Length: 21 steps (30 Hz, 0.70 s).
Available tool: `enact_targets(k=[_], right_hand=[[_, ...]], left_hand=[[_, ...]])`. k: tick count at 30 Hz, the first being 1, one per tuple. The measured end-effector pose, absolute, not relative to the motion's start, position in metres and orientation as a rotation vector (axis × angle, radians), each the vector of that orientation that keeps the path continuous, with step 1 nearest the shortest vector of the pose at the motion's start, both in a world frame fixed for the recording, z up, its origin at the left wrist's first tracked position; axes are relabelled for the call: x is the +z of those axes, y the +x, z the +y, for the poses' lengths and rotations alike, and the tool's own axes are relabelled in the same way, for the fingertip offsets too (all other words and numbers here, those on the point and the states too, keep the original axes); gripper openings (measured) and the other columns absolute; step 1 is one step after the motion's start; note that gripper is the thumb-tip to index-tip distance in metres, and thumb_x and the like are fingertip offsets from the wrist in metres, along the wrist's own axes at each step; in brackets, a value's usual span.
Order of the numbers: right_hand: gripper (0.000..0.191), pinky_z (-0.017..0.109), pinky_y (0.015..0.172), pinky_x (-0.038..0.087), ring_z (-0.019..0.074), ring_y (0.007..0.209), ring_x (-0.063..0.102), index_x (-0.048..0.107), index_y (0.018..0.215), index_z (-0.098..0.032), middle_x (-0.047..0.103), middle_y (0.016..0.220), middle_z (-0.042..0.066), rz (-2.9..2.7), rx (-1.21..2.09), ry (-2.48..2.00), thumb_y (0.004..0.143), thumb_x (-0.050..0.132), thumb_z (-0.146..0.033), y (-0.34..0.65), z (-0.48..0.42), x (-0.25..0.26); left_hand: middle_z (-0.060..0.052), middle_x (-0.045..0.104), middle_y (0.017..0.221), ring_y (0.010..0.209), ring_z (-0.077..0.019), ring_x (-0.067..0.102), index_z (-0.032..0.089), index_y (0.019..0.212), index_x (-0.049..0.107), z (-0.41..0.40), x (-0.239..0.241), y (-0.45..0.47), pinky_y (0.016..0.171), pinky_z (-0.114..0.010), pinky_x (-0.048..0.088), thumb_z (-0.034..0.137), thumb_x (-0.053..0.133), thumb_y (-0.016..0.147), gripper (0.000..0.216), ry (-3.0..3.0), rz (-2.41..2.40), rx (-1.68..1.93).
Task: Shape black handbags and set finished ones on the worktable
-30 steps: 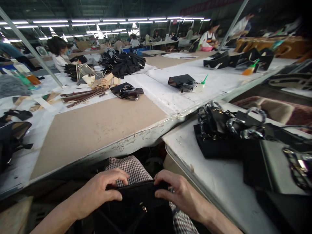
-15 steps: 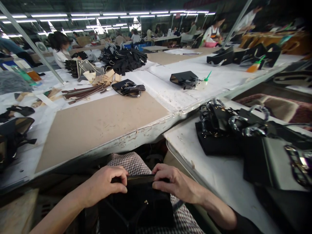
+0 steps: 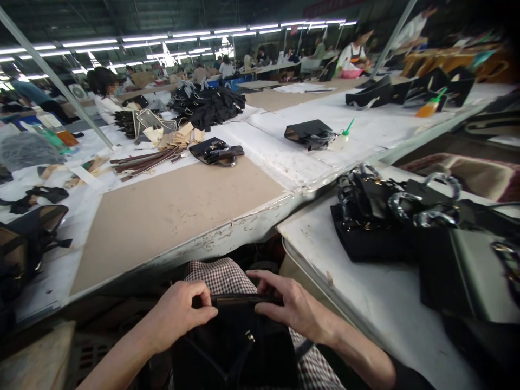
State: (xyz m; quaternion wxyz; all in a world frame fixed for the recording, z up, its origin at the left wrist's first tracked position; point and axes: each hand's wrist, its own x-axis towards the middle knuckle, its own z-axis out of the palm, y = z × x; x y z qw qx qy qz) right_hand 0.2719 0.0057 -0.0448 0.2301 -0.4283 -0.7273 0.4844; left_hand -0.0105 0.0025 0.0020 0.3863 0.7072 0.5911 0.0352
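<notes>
A black handbag (image 3: 231, 341) with a small gold-coloured fitting lies on my lap, its top edge facing away from me. My left hand (image 3: 189, 309) pinches that edge at the left, thumb in front and fingers behind. On the right part of the edge is my right hand (image 3: 290, 303). Its thumb lies on the front side and its index finger stretches out above, while the other fingers curl behind the edge. Below the hands, the lower part of the bag is dark and hard to make out.
A worktable with a brown board (image 3: 182, 211) stands ahead, bearing a small black bag (image 3: 215, 150) and brown strips (image 3: 146, 162). More black bags (image 3: 374, 216) crowd the right-hand table (image 3: 325, 244). Another dark bag (image 3: 28, 244) lies left. Several people work farther back.
My right index finger has lifted and straightened away from the bag's edge. My left hand keeps its pinch. The view has shifted slightly.
</notes>
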Motion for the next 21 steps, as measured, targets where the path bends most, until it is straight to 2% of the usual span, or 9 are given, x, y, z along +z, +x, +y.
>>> enact_targets(k=[2, 4, 6, 8, 16, 21], right_hand=[[0.049, 0.03, 0.081, 0.05, 0.0191, 0.09, 0.063, 0.063, 0.13, -0.029, 0.068, 0.099, -0.001, -1.899, 1.401, -1.264, 0.083, 0.076, -0.033, 0.273, 0.004, -0.047], [0.031, 0.03, 0.081, 0.049, 0.0198, 0.092, 0.063, 0.074, 0.112, -0.027, 0.068, 0.097, -0.001, -1.865, 1.446, -1.281, 0.082, 0.077, -0.033, 0.274, 0.003, -0.046], [0.017, 0.029, 0.079, 0.047, 0.0194, 0.091, 0.064, 0.078, 0.1, -0.026, 0.067, 0.093, -0.001, -1.856, 1.46, -1.273, 0.083, 0.076, -0.032, 0.273, 0.002, -0.045], [0.012, 0.028, 0.076, 0.046, 0.0179, 0.087, 0.063, 0.079, 0.095, -0.027, 0.064, 0.088, -0.001, -1.838, 1.451, -1.267, 0.085, 0.074, -0.031, 0.272, 0.001, -0.045], [0.015, 0.029, 0.074, 0.045, 0.0172, 0.081, 0.062, 0.077, 0.09, -0.023, 0.062, 0.085, 0.0, -1.789, 1.319, -1.228, 0.092, 0.067, -0.034, 0.264, -0.006, -0.055], [0.016, 0.03, 0.074, 0.044, 0.0175, 0.081, 0.06, 0.075, 0.085, -0.022, 0.061, 0.083, 0.0, -1.757, 1.311, -1.22, 0.092, 0.066, -0.033, 0.261, -0.01, -0.052]], left_hand=[[0.003, 0.071, 0.08, 0.078, -0.0182, 0.061, 0.02, 0.07, 0.064, 0.002, 0.001, -0.01, 0.069, -0.025, 0.038, 0.037, 0.07, 0.081, 0.021, 1.795, 1.516, 0.131], [0.002, 0.071, 0.083, 0.079, -0.0185, 0.062, 0.019, 0.07, 0.063, 0.003, 0.0, -0.008, 0.07, -0.026, 0.038, 0.035, 0.07, 0.081, 0.02, 1.795, 1.527, 0.165], [0.002, 0.07, 0.077, 0.075, -0.0176, 0.06, 0.019, 0.069, 0.062, 0.003, -0.001, -0.006, 0.067, -0.025, 0.037, 0.034, 0.068, 0.081, 0.02, 1.793, 1.535, 0.176], [0.002, 0.066, 0.072, 0.069, -0.0164, 0.058, 0.019, 0.067, 0.061, 0.003, -0.002, -0.005, 0.063, -0.025, 0.036, 0.034, 0.067, 0.081, 0.021, 1.784, 1.55, 0.184], [0.003, 0.063, 0.064, 0.064, -0.0161, 0.055, 0.019, 0.064, 0.057, 0.002, -0.006, -0.002, 0.061, -0.026, 0.035, 0.035, 0.065, 0.081, 0.024, 1.775, 1.613, 0.22], [0.004, 0.054, 0.059, 0.06, -0.0147, 0.051, 0.02, 0.061, 0.047, 0.002, -0.009, 0.0, 0.059, -0.026, 0.033, 0.034, 0.063, 0.081, 0.029, 1.784, 1.652, 0.223]])
